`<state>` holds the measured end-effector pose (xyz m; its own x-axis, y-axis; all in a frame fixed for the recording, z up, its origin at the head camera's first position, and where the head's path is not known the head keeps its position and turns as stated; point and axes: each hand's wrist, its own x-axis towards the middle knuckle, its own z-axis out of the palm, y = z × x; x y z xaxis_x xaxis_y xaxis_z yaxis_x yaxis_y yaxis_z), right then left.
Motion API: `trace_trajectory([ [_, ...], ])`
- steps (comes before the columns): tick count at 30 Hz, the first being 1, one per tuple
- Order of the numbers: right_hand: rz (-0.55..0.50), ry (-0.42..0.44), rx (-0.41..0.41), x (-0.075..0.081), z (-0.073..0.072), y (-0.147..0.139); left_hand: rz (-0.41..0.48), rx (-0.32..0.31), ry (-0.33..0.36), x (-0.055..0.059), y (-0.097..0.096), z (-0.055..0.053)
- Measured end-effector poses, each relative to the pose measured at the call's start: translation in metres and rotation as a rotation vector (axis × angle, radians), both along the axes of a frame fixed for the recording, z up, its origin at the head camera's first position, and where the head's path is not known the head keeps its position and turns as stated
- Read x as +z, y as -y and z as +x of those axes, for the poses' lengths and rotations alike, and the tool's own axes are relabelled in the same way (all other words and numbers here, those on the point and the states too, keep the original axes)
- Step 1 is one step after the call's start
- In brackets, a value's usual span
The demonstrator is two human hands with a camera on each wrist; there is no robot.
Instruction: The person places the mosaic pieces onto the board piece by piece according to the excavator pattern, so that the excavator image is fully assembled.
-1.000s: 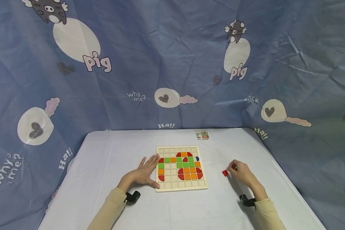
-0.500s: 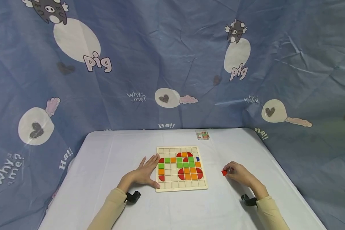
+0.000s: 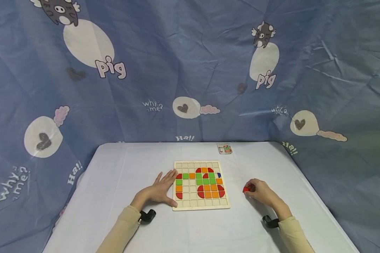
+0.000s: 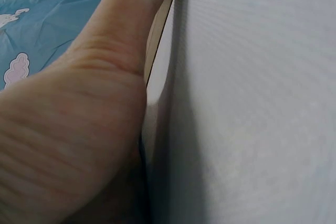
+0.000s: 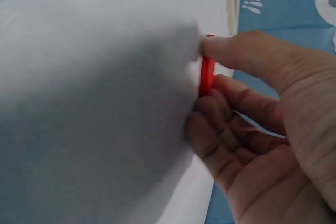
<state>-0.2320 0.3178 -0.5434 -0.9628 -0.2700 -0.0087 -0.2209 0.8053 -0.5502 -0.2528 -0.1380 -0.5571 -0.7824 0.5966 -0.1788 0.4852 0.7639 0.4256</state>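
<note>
A wooden grid board (image 3: 190,203) lies in the middle of the table in the head view, with red, green and orange tiles set in several of its squares. At its right side, a small blue piece (image 3: 219,175) sits in a square. My left hand (image 3: 159,190) rests along the board's left edge, fingers straight and spread, thumb at the near left corner. To the right of the board, my right hand (image 3: 262,193) pinches a small red tile (image 5: 207,72) between thumb and fingers, close over the white cloth. Part of that tile is hidden by the fingertips.
A small card with a coloured pattern (image 3: 225,149) lies near the table's back edge, behind the board. White cloth (image 3: 202,232) covers the table. A blue printed curtain (image 3: 139,70) hangs behind and at both sides.
The right hand has closed its grip round the red tile and shifted slightly left with it. The left hand stays at the board's edge. The head view has shifted a little.
</note>
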Motion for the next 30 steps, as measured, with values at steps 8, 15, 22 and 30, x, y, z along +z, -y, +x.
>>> trace_trajectory([
  [8,0.013,-0.01,-0.026,0.001,-0.003,0.007,-0.006,-0.003,-0.01,0.0,-0.001,-0.001],
  [15,-0.068,-0.102,0.06,0.015,-0.004,0.054,-0.005,-0.006,-0.006,0.0,-0.002,0.0],
  [22,-0.033,-0.161,0.341,0.024,0.001,0.134,-0.017,0.005,-0.005,-0.001,-0.001,0.001],
  [30,0.075,-0.114,0.482,0.02,0.003,0.192,-0.013,-0.013,-0.017,-0.001,0.001,0.0],
])
